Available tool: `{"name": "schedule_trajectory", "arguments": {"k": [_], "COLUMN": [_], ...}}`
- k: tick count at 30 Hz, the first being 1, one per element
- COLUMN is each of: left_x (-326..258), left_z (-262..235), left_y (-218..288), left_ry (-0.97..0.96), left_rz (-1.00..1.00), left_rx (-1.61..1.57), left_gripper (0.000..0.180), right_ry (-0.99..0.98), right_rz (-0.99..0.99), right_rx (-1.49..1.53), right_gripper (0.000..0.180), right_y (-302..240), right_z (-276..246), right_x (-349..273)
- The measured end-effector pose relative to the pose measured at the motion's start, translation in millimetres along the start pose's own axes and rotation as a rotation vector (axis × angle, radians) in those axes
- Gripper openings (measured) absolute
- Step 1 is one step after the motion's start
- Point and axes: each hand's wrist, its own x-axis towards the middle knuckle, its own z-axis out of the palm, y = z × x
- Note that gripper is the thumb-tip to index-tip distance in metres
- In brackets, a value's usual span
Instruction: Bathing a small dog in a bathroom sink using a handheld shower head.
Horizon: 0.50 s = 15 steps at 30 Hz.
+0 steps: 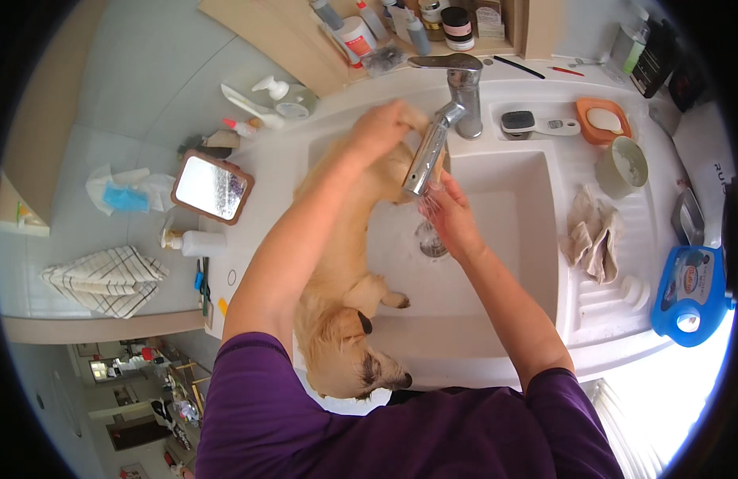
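A tan dog (337, 231) stretches along the left side of the white sink (505, 295), its head toward me and its rump by the faucet (425, 160). Closed around a furry limb or tail of the dog is my left hand (381, 132); which of the two I cannot tell. Water runs from the faucet onto my right hand (453, 215), which is cupped with its fingers partly spread beside the dog's rear. The faucet hides part of those fingertips. One front paw (397, 300) rests over the basin, near the drain (431, 239).
On the right ledge are a brush (536, 124), soap in an orange dish (602, 121), a green cup (623, 168), a beige cloth (594, 235) and a blue jug (688, 295). A framed mirror (213, 187) and a pump bottle (200, 243) stand left.
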Motion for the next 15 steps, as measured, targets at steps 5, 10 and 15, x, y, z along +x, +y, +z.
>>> {"name": "schedule_trajectory", "arguments": {"k": [5, 10, 15], "left_x": [19.0, 13.2, 4.8], "left_z": [-11.5, -14.2, -19.6], "left_y": [-7.6, -10.5, -3.9], "left_ry": [0.116, 0.135, 0.097], "left_rz": [-0.441, -0.643, -0.584], "left_rx": [-0.763, -1.334, -1.276], "left_gripper": [0.031, 0.032, 0.038], "right_ry": [0.242, 0.203, 0.035], "right_rz": [0.117, -0.012, -0.589], "right_rx": [-0.263, -0.554, -1.388], "right_gripper": [0.037, 0.032, 0.039], "right_y": [23.6, 11.8, -97.9], "right_z": [-27.6, -28.5, 47.6], "right_x": [2.1, -11.7, -41.8]}}
